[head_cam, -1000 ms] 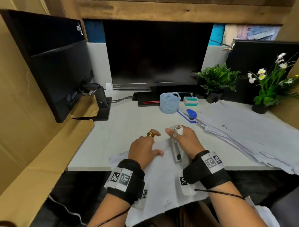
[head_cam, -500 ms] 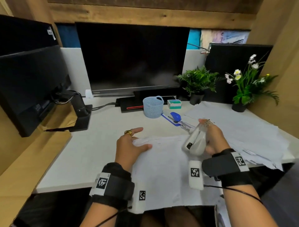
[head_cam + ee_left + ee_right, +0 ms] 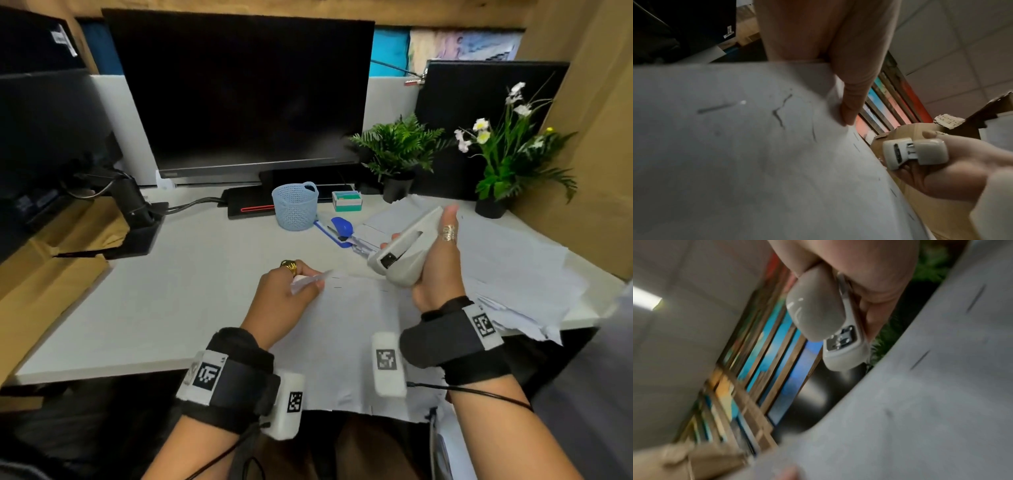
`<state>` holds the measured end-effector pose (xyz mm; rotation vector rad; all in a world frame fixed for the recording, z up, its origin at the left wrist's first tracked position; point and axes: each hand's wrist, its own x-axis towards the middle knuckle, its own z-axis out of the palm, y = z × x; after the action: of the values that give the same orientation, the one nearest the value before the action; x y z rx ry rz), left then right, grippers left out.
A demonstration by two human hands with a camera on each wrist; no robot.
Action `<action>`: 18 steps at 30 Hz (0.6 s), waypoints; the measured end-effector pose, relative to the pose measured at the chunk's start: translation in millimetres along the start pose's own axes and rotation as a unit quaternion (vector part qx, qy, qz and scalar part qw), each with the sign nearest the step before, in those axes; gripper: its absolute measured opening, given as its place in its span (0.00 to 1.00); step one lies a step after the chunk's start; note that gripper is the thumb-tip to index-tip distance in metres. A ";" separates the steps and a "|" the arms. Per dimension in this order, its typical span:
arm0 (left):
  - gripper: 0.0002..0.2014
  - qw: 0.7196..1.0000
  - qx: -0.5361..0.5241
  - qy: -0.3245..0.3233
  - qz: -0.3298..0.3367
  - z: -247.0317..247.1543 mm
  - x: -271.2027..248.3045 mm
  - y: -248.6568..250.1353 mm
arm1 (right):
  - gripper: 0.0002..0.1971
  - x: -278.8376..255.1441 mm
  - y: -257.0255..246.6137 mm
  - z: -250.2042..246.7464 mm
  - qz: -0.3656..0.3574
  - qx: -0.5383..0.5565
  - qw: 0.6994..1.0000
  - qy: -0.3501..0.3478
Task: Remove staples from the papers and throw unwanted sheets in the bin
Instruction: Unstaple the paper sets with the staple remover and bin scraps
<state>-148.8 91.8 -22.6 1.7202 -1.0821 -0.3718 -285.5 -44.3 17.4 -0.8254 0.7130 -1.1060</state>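
A white sheet of paper point(image 3: 342, 325) lies at the desk's front edge and hangs over it. My left hand point(image 3: 317, 279) pinches its far left corner and lifts that corner off the desk. Short dark staple marks run along the paper point(image 3: 735, 146) edge in the left wrist view, beside my left fingers point(image 3: 851, 97). My right hand point(image 3: 435, 270) grips a grey-white stapler-like tool point(image 3: 400, 250) in the air, above the sheet's far right corner. The tool point(image 3: 818, 313) shows its metal mouth, with the paper point(image 3: 920, 402) below it.
A wide pile of loose papers point(image 3: 507, 267) covers the right of the desk. Behind the sheet stand a blue mesh basket point(image 3: 294, 205), a blue staple remover point(image 3: 340, 228) and a small staple box point(image 3: 346, 200). Monitors point(image 3: 239, 96) and potted plants point(image 3: 397, 150) line the back.
My right hand has lifted the tool off the sheet and carried it up and to the right. My left hand went from lying flat on the paper to pinching its corner.
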 end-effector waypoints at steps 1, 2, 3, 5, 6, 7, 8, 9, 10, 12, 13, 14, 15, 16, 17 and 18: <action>0.09 1.000 0.007 0.004 0.011 3.2 -1.4 4.5 | 0.35 -0.3 1.4 -1.6 -0.040 -0.045 0.998 -0.005; 0.10 1.000 0.012 0.006 0.021 6.6 -3.0 9.3 | 0.31 -1.8 1.8 -2.9 -0.080 -0.078 0.994 -0.012; 0.10 0.999 0.013 0.008 0.028 10.9 -4.7 13.9 | 0.24 -3.2 1.2 -4.6 -0.110 -0.102 0.989 -0.017; 0.10 0.999 0.007 0.015 0.040 15.7 -6.4 19.4 | 0.11 -7.6 1.5 -4.6 -0.149 -0.140 0.978 -0.030; 0.10 0.999 0.007 0.016 0.045 18.7 -6.7 22.5 | 0.07 -10.4 1.1 -5.3 -0.160 -0.152 0.975 -0.036; 0.10 0.999 0.010 0.016 0.050 21.0 -7.0 25.6 | 0.06 -10.6 2.5 -7.2 -0.168 -0.165 0.971 -0.042; 0.10 0.998 0.014 0.016 0.053 22.8 -7.2 28.4 | 0.07 -11.5 3.4 -8.1 -0.175 -0.177 0.967 -0.047; 0.09 0.998 0.015 0.017 0.056 24.2 -7.3 30.7 | 0.09 -11.9 3.6 -8.6 -0.180 -0.187 0.964 -0.052; 0.09 0.998 0.014 0.017 0.057 25.1 -7.7 32.8 | 0.11 -12.0 4.2 -8.8 -0.185 -0.194 0.962 -0.053; 0.08 0.998 0.003 0.017 0.062 26.3 -8.6 36.0 | 0.13 -10.8 5.3 -9.3 -0.193 -0.203 0.959 -0.053; 0.08 0.998 -0.002 0.015 0.067 27.1 -9.5 37.4 | 0.12 -10.4 5.8 -9.5 -0.199 -0.206 0.957 -0.054; 0.07 0.997 -0.004 0.013 0.072 28.1 -10.2 38.1 | 0.12 -10.5 6.7 -9.6 -0.207 -0.207 0.954 -0.055; 0.07 0.997 -0.005 0.011 0.076 28.8 -10.9 38.7 | 0.13 -9.4 8.8 -9.8 -0.214 -0.205 0.953 -0.054; 0.07 0.997 -0.006 0.009 0.077 29.9 -11.3 39.0 | 0.13 -8.9 10.4 -9.6 -0.217 -0.204 0.953 -0.051; 0.06 0.997 -0.007 0.008 0.078 30.7 -11.6 38.9 | 0.13 -7.8 12.0 -9.5 -0.215 -0.205 0.954 -0.048; 0.06 0.997 -0.006 0.006 0.079 31.4 -11.9 38.8 | 0.12 -6.2 13.3 -10.2 -0.207 -0.208 0.955 -0.047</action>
<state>-195.5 80.0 -5.1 1.6121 -1.1966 -0.2662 -289.5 -37.5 1.3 -1.4272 0.7219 -1.2970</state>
